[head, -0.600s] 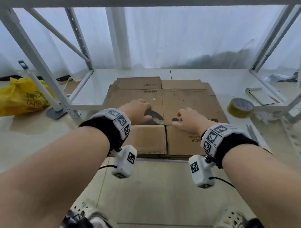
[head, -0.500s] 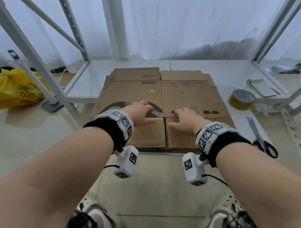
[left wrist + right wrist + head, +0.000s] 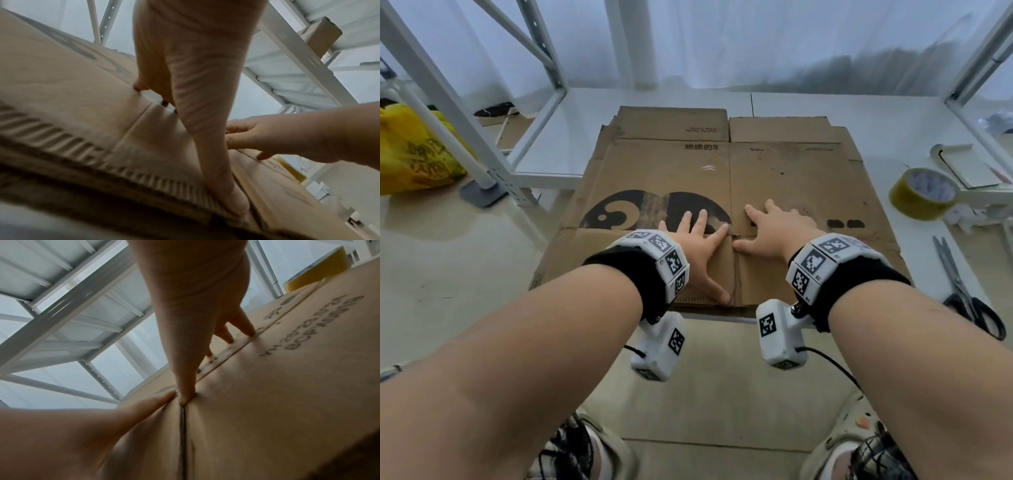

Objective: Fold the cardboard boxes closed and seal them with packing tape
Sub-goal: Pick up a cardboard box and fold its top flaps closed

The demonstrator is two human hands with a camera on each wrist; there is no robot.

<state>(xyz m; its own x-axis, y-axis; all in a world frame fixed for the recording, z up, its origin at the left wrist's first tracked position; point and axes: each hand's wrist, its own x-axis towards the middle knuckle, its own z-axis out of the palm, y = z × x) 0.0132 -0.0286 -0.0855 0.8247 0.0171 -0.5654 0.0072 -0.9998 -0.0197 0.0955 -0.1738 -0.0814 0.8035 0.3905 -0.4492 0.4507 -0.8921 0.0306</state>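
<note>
Flattened cardboard box (image 3: 729,192) lies on the white tabletop (image 3: 808,106), near edge overhanging; left hand (image 3: 700,246) and right hand (image 3: 774,228) both flat on it either side of the centre slit, fingers (image 3: 697,219) spread and pressing, nothing pinched; index fingertip and right thumb almost touching at the fold line. Brown corrugated board, scuffed, black round print and lettering; left wrist view shows the fluted cut edge (image 3: 115,164); right wrist view shows the slit (image 3: 183,431) close up. Yellowish packing tape (image 3: 923,192) roll sits right; scissors (image 3: 969,291) near right; yellow bag (image 3: 410,154) far left on floor.
</note>
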